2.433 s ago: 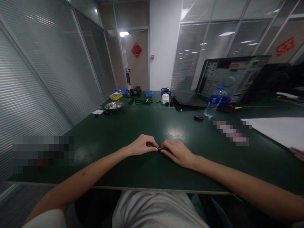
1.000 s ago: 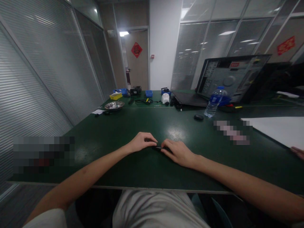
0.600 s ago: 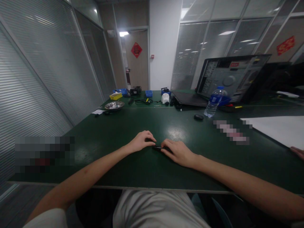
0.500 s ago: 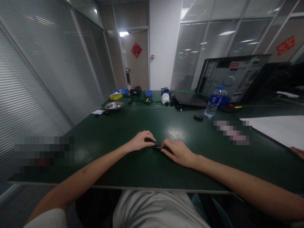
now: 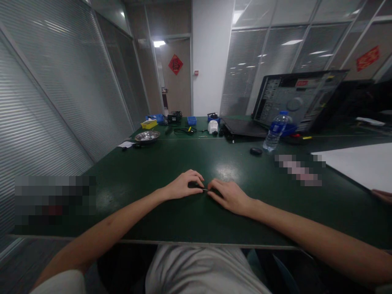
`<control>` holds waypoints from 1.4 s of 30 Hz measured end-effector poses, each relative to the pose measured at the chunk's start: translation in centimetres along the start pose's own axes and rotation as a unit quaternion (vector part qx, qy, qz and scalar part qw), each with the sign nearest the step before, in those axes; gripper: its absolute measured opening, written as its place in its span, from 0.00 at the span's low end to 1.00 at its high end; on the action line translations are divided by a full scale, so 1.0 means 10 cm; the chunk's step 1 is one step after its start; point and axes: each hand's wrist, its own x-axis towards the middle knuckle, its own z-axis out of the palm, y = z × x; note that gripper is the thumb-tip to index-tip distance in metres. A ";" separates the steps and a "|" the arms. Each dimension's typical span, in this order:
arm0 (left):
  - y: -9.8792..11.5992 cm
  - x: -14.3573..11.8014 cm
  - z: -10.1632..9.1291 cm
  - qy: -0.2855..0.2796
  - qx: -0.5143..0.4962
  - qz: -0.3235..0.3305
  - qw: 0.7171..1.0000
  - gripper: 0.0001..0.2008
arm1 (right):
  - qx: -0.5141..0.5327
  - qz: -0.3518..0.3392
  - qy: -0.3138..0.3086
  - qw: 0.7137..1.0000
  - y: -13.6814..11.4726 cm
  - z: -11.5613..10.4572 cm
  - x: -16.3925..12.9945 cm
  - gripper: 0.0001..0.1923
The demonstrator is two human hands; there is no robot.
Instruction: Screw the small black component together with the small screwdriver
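Note:
On the green table [image 5: 147, 222], my left hand [image 5: 181, 185] and my right hand [image 5: 232, 197] lie close together with their fingertips almost meeting. Between them shows a small, thin dark piece [image 5: 205, 189] with a shiny edge. The thumb and fingers of my right hand pinch its right end. My left hand is curled, thumb against fingertips, at its left end. Most of the piece is hidden by the fingers, so its kind cannot be made out. A dark gap shows under the curved fingers of my left hand.
Farther back are a black mouse [image 5: 256, 151], a water bottle [image 5: 276, 131], a metal bowl [image 5: 147, 136], a yellow tray [image 5: 149, 124], cables, a white adapter [image 5: 213, 127] and an open computer case [image 5: 297, 102]. At right, another person's hand [image 5: 382, 196] is beside a white sheet [image 5: 361, 163].
My left hand has shifted slightly right, closer to my right hand, and now covers more of the thin dark piece. My right hand has stayed nearly still.

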 end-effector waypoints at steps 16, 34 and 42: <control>-1.53 -0.71 -1.19 0.196 0.180 -0.345 0.900 0.16 | 0.029 0.056 0.023 0.998 0.00 -0.06 0.00 0.09; -2.02 -1.73 -1.81 0.285 0.360 -0.441 0.771 0.13 | 0.021 0.051 0.021 0.998 0.02 -0.04 0.00 0.09; -1.93 -1.66 -1.78 0.248 0.391 -0.473 0.749 0.15 | 0.019 0.053 0.017 0.998 0.02 -0.05 0.00 0.09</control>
